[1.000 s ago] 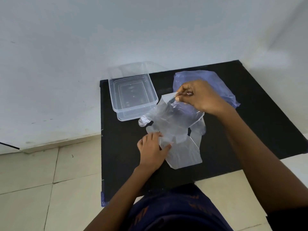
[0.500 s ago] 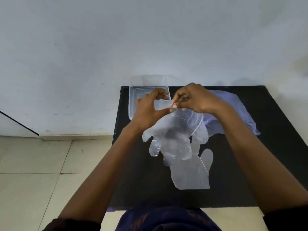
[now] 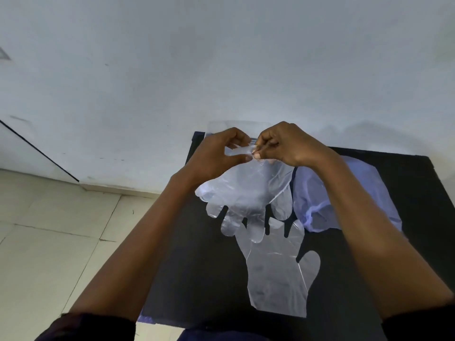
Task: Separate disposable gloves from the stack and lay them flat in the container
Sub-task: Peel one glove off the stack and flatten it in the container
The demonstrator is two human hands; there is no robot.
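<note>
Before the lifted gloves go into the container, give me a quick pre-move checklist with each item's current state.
1. Both hands on the cuff: ok. The left hand and the right hand pinch the cuff of the lifted gloves.
2. Only one glove separated: cannot tell. The clear layers overlap.
3. Lifted gloves clear of the table: ok, they hang in the air, fingers down.
4. Container open and reachable: cannot tell. Only a rim of the clear container shows behind the hands.
5. Remaining glove stack lies flat on the black table: ok.
6. Blue plastic bag out of the path: ok, it lies to the right.
</note>
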